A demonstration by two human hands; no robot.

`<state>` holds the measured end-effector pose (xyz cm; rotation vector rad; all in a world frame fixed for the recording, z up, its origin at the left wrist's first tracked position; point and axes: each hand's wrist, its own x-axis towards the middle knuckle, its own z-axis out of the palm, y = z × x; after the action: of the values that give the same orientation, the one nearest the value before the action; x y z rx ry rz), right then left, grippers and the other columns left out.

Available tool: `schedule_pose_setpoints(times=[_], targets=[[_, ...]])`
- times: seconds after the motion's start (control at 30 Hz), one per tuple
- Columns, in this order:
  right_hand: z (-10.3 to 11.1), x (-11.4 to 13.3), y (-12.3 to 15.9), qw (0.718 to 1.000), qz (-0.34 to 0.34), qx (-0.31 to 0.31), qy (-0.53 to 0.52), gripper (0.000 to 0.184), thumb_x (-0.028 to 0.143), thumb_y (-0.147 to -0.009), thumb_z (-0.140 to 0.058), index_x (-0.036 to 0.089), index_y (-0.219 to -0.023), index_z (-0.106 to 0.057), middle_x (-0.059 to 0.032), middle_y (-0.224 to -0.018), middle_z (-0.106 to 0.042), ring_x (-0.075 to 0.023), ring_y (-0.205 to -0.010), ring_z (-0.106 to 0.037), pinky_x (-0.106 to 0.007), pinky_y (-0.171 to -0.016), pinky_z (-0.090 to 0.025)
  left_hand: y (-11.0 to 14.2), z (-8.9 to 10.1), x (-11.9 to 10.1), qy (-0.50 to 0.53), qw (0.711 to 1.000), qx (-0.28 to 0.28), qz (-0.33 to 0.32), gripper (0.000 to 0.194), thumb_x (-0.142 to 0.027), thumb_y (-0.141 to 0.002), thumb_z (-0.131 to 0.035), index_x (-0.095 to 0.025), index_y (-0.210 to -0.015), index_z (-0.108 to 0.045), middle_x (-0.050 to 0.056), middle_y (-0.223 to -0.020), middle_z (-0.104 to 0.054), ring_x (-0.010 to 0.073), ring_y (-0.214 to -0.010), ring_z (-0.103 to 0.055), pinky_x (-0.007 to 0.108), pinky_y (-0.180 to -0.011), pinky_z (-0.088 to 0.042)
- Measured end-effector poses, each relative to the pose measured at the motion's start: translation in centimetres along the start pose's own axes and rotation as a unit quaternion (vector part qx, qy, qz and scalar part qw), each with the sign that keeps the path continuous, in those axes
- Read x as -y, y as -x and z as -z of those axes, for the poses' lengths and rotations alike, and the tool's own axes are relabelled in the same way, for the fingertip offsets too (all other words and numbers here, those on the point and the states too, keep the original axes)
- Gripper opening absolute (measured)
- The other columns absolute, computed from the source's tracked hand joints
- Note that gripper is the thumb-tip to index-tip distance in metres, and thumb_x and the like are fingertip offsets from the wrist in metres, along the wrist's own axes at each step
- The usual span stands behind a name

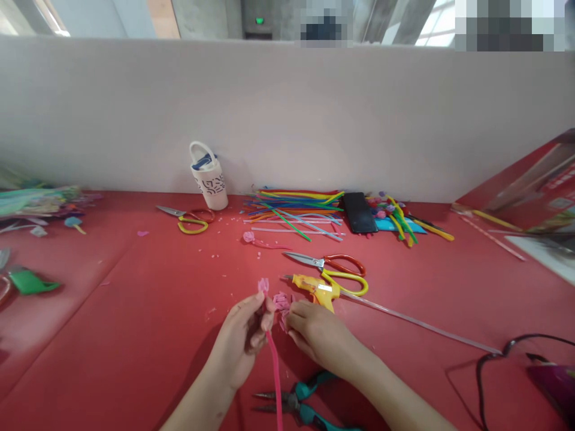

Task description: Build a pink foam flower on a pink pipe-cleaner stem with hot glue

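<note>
My left hand (251,326) is closed round a pink pipe cleaner (276,374), pinching it just below a small tuft of pink petals (263,286) at its top; the stem hangs down toward me. Beside it, my right hand (314,326) has its curled fingers at a pile of loose pink petals (282,302) on the red table. Its fingertips are partly hidden, so whether a petal is pinched in them cannot be made out. A yellow glue gun (318,288) with a long clear glue stick (417,322) lies just beyond the right hand. Teal-handled pliers (294,401) rest nearest me.
Scissors (330,263) lie behind the glue gun, more scissors (186,218) farther left. Along the white partition (287,114) stand a white cup holder (211,182), colourful pipe cleaners (291,206) and a black phone (359,212). A black cord (480,383) loops at right.
</note>
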<state>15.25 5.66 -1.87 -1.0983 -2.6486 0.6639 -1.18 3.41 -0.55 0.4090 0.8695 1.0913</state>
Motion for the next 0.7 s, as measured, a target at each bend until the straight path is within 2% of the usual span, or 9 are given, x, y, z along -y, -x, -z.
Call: schedule_pose_setpoints(times=[0.1,0.17,0.27,0.33,0.43,0.53,0.7], targets=[[-0.2,-0.3,0.0,0.999,-0.013,-0.022,-0.046,0.017,0.009,-0.084,-0.044,0.016,-0.074,-0.056,-0.0071,-0.079,-0.061,-0.0188,-0.075,-0.054,-0.029,-0.067,-0.040,0.0,-0.1,0.2,-0.003,1.000,0.004,0.009,0.025,-0.031,-0.083,-0.054,-0.012,-0.068,-0.060,-0.006,-0.047,-0.049,-0.0005,-0.031,-0.028,0.012,-0.032,-0.018],[0.5,0.0,0.1,0.994,-0.037,-0.047,-0.093,0.017,0.008,-0.084,-0.044,0.017,-0.073,-0.053,-0.0058,-0.077,-0.062,-0.0175,-0.072,-0.056,-0.029,-0.065,-0.042,0.0,-0.1,0.3,-0.006,1.000,0.006,0.015,0.026,-0.031,-0.084,-0.053,-0.012,-0.068,-0.060,-0.006,-0.046,-0.049,-0.0006,-0.031,-0.028,0.012,-0.032,-0.017],[2.7,0.8,0.2,0.976,-0.065,-0.084,-0.189,0.016,0.007,-0.085,-0.042,0.020,-0.077,-0.050,0.0003,-0.070,-0.062,-0.0123,-0.063,-0.058,-0.022,-0.059,-0.045,-0.1,-0.2,0.5,-0.009,1.000,0.010,0.022,0.026,-0.031,-0.083,-0.053,-0.012,-0.067,-0.060,-0.006,-0.046,-0.049,-0.0008,-0.031,-0.027,0.012,-0.031,-0.015],[4.4,1.4,0.1,0.960,-0.075,-0.107,-0.247,0.013,0.011,-0.088,-0.041,0.020,-0.084,-0.050,0.0014,-0.072,-0.063,-0.0109,-0.064,-0.061,-0.020,-0.060,-0.048,-0.2,-0.2,0.7,-0.011,0.999,0.017,0.031,0.026,-0.032,-0.083,-0.054,-0.012,-0.067,-0.060,-0.006,-0.045,-0.048,-0.0008,-0.030,-0.026,0.013,-0.031,-0.013],[6.0,1.8,-0.3,0.943,-0.069,-0.111,-0.306,0.015,0.011,-0.085,-0.045,0.019,-0.081,-0.057,0.0013,-0.075,-0.066,-0.0114,-0.071,-0.065,-0.021,-0.066,-0.051,-0.1,-0.2,0.9,-0.016,0.998,0.033,0.048,0.026,-0.034,-0.081,-0.056,-0.012,-0.067,-0.061,-0.006,-0.044,-0.047,-0.0008,-0.029,-0.024,0.015,-0.031,-0.009],[6.3,2.0,-0.5,0.934,-0.071,-0.104,-0.333,0.016,0.010,-0.083,-0.047,0.019,-0.078,-0.059,0.0018,-0.073,-0.066,-0.0112,-0.070,-0.066,-0.020,-0.066,-0.052,0.0,-0.2,1.0,-0.021,0.997,0.044,0.058,0.027,-0.035,-0.080,-0.057,-0.012,-0.066,-0.061,-0.007,-0.042,-0.046,-0.0007,-0.028,-0.023,0.016,-0.032,-0.009],[6.1,2.0,-0.1,0.937,-0.093,-0.099,-0.321,0.013,0.010,-0.082,-0.050,0.019,-0.075,-0.055,0.0040,-0.068,-0.064,-0.0092,-0.063,-0.063,-0.016,-0.052,-0.046,0.4,-0.5,1.0,-0.033,0.996,0.055,0.064,0.027,-0.035,-0.078,-0.058,-0.012,-0.063,-0.061,-0.007,-0.041,-0.045,-0.0008,-0.029,-0.023,0.016,-0.033,-0.011]])
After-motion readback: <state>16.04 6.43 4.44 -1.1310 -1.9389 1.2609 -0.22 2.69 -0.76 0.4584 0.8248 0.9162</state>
